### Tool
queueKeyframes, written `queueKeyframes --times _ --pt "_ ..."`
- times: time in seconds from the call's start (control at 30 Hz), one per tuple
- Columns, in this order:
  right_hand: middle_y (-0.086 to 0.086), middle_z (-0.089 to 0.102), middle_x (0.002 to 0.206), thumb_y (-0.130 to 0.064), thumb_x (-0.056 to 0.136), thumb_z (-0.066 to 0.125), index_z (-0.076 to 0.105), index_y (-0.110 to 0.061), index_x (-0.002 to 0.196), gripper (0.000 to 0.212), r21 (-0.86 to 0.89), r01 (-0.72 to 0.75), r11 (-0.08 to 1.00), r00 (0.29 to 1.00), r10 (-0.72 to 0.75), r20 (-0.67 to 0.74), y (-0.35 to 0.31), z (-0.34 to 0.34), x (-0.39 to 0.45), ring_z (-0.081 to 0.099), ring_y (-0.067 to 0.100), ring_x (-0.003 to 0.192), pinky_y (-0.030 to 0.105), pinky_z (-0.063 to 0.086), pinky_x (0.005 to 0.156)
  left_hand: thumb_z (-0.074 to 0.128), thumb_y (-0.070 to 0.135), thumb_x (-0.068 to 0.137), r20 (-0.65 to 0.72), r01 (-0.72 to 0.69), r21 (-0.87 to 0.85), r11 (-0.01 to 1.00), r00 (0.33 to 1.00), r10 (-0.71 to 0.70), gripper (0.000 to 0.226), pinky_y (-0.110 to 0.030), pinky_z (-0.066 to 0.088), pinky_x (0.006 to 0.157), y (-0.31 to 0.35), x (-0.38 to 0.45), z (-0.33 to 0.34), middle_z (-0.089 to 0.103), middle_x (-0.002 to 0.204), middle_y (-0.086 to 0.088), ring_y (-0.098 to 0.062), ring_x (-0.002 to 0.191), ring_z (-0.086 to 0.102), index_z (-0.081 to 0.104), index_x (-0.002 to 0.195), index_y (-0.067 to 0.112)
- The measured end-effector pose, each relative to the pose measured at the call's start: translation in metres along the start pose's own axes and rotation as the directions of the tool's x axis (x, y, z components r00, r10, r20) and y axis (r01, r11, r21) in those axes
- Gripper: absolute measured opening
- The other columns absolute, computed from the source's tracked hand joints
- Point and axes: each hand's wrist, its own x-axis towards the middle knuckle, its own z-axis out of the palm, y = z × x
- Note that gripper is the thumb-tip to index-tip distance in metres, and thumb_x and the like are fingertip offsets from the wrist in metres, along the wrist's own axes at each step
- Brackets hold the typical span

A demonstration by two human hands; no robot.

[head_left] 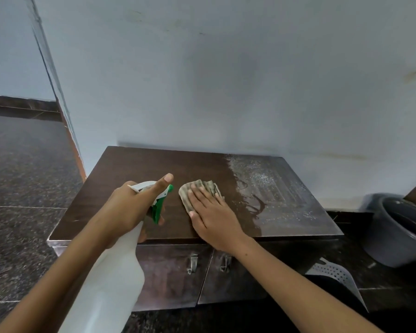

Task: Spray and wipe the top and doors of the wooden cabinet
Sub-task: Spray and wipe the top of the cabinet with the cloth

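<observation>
Left grip (130,207) curled round spray bottle (113,280), nozzle pointing far-right; right grip (211,212) flat, fingers straight, pressing cloth (197,191) onto cabinet top (139,169).

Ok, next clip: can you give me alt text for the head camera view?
A person's right hand presses a folded cloth flat on the dark wooden cabinet top while the left hand grips a white spray bottle with a green trigger. The right part of the top is dusty and streaked; the two doors below are closed.
</observation>
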Motion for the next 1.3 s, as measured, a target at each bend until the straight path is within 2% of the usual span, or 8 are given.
queueKeyframes --times 0.13,0.27,0.43,0.53,0.67,0.8,1.0,1.3 --pt "-0.01 -0.003 0.153 -0.048 0.089 0.0 0.005 -0.024 0.148 0.064 -0.054 0.017 0.998 0.999 -0.015 0.034 0.05 -0.014 -0.033 -0.01 0.006 0.142 0.032 -0.007 0.118 0.048 0.093 0.057 0.0 0.007 -0.022 1.0 1.0 -0.007 0.099 -0.036 0.049 0.061 0.0 -0.002 0.003 0.068 0.094 -0.018 -0.027 0.066 0.058 0.066 0.11 0.012" --pt "-0.006 -0.008 0.156 -0.051 0.085 -0.004 0.0 -0.023 0.149 0.07 -0.107 -0.259 0.96 0.965 0.262 0.014 0.093 -0.023 -0.049 -0.011 0.013 0.145 0.036 -0.005 0.119 0.049 0.096 0.053 0.031 -0.007 -0.061 0.998 0.999 0.009 0.103 -0.032 0.047 0.047 0.001 -0.003 0.004 0.07 0.094 -0.021 -0.025 0.049 0.056 0.065 0.113 0.014" --pt "-0.001 -0.008 0.158 -0.038 0.1 0.016 -0.001 -0.018 0.149 0.056 -0.102 -0.447 0.889 0.894 0.448 -0.019 0.058 -0.016 -0.04 -0.011 0.014 0.144 0.036 -0.004 0.118 0.053 0.087 0.06 0.09 0.019 -0.106 0.994 0.996 -0.01 0.096 -0.029 0.047 0.041 0.002 -0.004 0.006 0.076 0.076 -0.018 -0.025 0.035 0.054 0.061 0.114 0.008" --pt "-0.002 -0.008 0.157 -0.04 0.099 0.014 -0.001 -0.018 0.149 0.056 -0.076 -0.391 0.917 0.92 0.389 -0.039 0.027 -0.007 -0.031 -0.013 0.014 0.144 0.036 -0.007 0.116 0.054 0.088 0.063 0.102 0.023 -0.108 0.994 0.995 -0.012 0.098 -0.029 0.046 0.042 0.004 -0.003 0.005 0.076 0.072 -0.016 -0.028 0.037 0.054 0.06 0.111 0.003" --pt "-0.001 0.0 0.158 -0.053 0.092 0.007 0.006 -0.018 0.15 0.068 -0.033 -0.114 0.993 0.993 0.114 -0.018 -0.011 0.006 -0.013 -0.009 0.012 0.145 0.032 -0.006 0.115 0.052 0.082 0.062 0.084 0.015 -0.091 0.996 0.996 -0.008 0.091 -0.028 0.046 0.041 0.005 -0.003 0.005 0.075 0.07 -0.016 -0.026 0.034 0.054 0.063 0.111 0.006" --pt "-0.003 0.007 0.158 -0.053 0.09 0.012 0.011 -0.017 0.149 0.069 0.016 0.038 0.999 0.999 -0.039 0.032 0.011 -0.005 -0.019 -0.001 0.008 0.145 0.024 -0.003 0.116 0.05 0.08 0.068 0.103 0.014 -0.058 0.998 0.995 -0.008 0.087 -0.028 0.046 0.041 0.007 0.001 0.006 0.075 0.07 -0.016 -0.026 0.034 0.054 0.063 0.11 0.004" --pt "-0.006 -0.004 0.158 -0.044 0.098 0.02 0.001 -0.02 0.15 0.06 -0.005 -0.091 0.996 0.99 0.091 0.106 0.059 -0.02 -0.03 -0.011 0.004 0.142 0.033 -0.001 0.119 0.048 0.074 0.075 0.106 -0.032 -0.033 0.999 0.994 0.036 0.073 -0.028 0.046 0.042 0.031 0.007 0.013 0.073 0.061 -0.012 -0.022 0.036 0.054 0.07 0.098 0.008" --pt "-0.004 -0.003 0.159 -0.044 0.097 0.023 0.003 -0.017 0.15 0.063 -0.013 -0.082 0.997 0.992 0.082 0.099 0.052 -0.019 0.001 -0.009 0.009 0.144 0.026 -0.009 0.111 0.051 0.066 0.087 0.156 -0.066 0.016 0.998 0.986 0.063 0.065 -0.024 0.046 0.04 0.081 0.052 0.029 0.075 0.075 -0.019 -0.019 0.036 0.058 0.07 0.089 0.004"
